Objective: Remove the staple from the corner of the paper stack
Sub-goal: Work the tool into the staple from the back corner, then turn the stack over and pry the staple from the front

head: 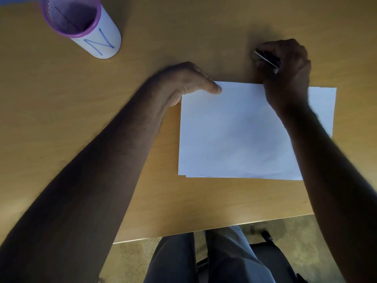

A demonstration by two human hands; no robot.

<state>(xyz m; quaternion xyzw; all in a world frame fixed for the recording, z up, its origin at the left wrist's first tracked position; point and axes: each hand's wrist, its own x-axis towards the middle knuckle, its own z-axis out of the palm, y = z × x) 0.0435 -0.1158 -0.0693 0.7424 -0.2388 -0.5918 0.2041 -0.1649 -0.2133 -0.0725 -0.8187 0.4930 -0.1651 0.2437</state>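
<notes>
Nearest the person, the paper stack (236,131) is lying flat on the wooden table (102,99), its near edge running roughly parallel to the table's front edge and its long axis stretching left to right; at the near left corner the sheets are fanning slightly, so they are not perfectly aligned. The stack is looking thin, light and floppy, likely to slide on the smooth tabletop and to tear at a corner if yanked, so it is best pinned flat close to the staple rather than lifted. The left hand (189,82) is doing roughly that, resting at the far left corner with its thumb pressing on the sheet and its fingers curled on the table beside it. The staple itself is too small to make out. Further back, the right hand (285,70) is hovering over the far edge, closed around a small dark metal tool (266,59), seemingly a staple remover. Far left, a purple-rimmed mesh pen cup (81,21) is standing well apart.
</notes>
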